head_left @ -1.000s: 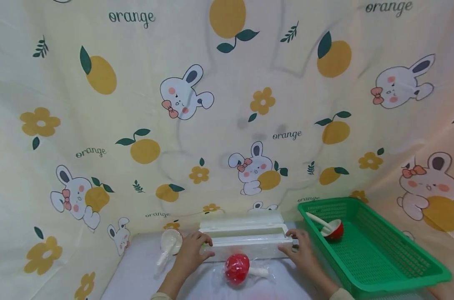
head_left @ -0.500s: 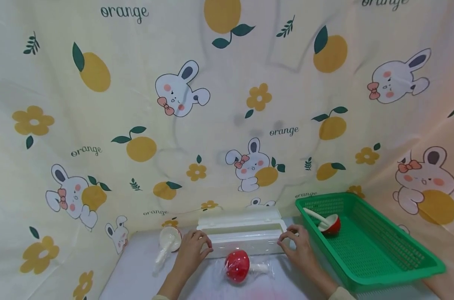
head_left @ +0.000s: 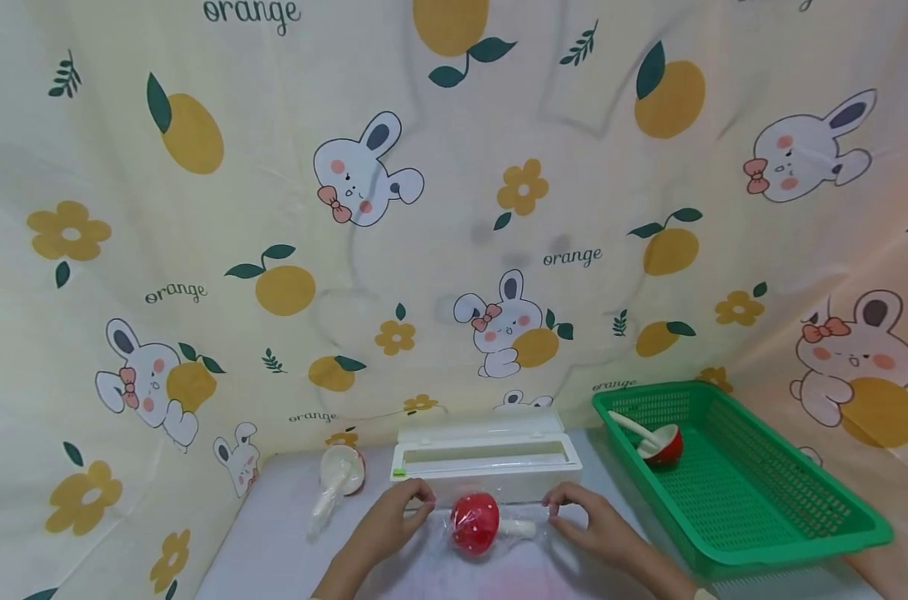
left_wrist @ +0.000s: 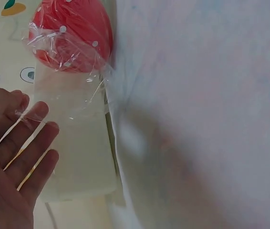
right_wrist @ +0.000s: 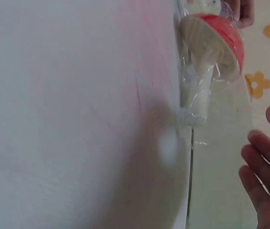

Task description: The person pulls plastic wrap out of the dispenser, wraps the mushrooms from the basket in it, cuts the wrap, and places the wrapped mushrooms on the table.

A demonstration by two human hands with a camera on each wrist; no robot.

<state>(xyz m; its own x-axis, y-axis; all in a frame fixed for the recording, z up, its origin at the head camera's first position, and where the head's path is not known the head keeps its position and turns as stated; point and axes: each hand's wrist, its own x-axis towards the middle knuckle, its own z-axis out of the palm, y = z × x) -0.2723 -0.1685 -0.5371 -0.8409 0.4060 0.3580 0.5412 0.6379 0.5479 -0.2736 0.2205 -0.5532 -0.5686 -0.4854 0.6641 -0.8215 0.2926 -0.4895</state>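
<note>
A red ladle (head_left: 475, 523) with white dots and a white handle lies on the table in crinkled clear film. Behind it stands a long white film box (head_left: 491, 483), its lid raised and a slot along its top. My left hand (head_left: 388, 521) is just left of the ladle's bowl, pinching clear cling film (left_wrist: 70, 112) between thumb and index finger. My right hand (head_left: 596, 527) is beside the handle end, thumb and index finger bent toward each other with a small gap; I cannot tell whether film is between them. In the right wrist view the bowl's hollow side shows.
Another ladle (head_left: 341, 477) in clear film lies at the left of the table. On the right stands a green basket (head_left: 791, 560), with a red-and-white ladle (head_left: 662, 446) in its far left corner. A printed curtain (head_left: 423, 250) hangs behind the table.
Both hands have come from the ends of the white box toward the person and now flank the ladle. The box's slot and a green piece at its left end show more fully.
</note>
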